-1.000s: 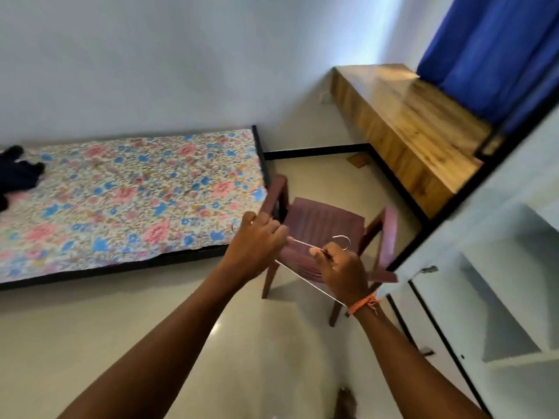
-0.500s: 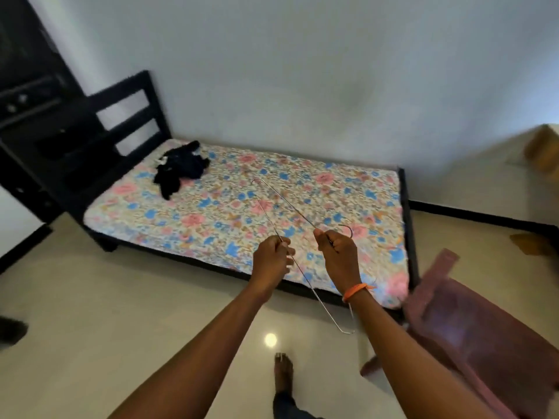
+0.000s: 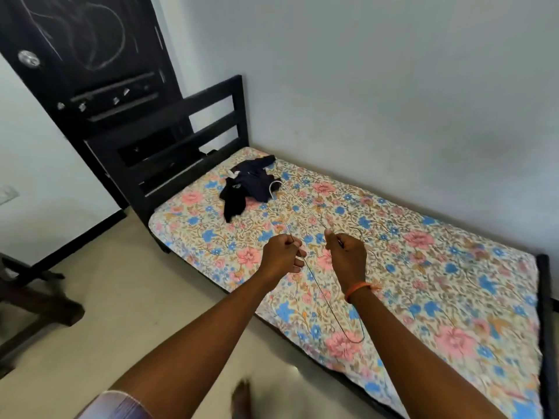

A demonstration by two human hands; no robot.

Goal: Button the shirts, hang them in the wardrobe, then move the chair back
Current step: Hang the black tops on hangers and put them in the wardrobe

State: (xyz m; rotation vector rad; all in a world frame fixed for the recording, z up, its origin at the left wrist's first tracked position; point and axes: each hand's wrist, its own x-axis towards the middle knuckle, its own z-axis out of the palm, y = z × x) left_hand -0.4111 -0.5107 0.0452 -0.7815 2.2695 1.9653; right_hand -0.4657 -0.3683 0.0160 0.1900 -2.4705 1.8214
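Note:
A dark navy shirt (image 3: 249, 186) lies crumpled near the head of the bed (image 3: 423, 267), which has a floral sheet. A thin wire hanger (image 3: 323, 294) is held in front of me over the bed's near edge. My left hand (image 3: 279, 257) grips its long bottom wire. My right hand (image 3: 346, 254) grips it by the neck, just below the hook. One end of the hanger points toward the shirt, the other hangs low beside my right forearm. The chair and wardrobe are out of view.
A black headboard (image 3: 193, 131) stands at the bed's left end, with a black door (image 3: 84, 55) behind it. Dark wooden furniture (image 3: 27, 297) sits on the floor at far left. A white wall runs behind the bed. My bare foot (image 3: 242, 397) is on the beige floor.
The view has swung left from the chair and wardrobe to the bed's head end. Both hands kept their hold on the hanger and moved closer to the bed.

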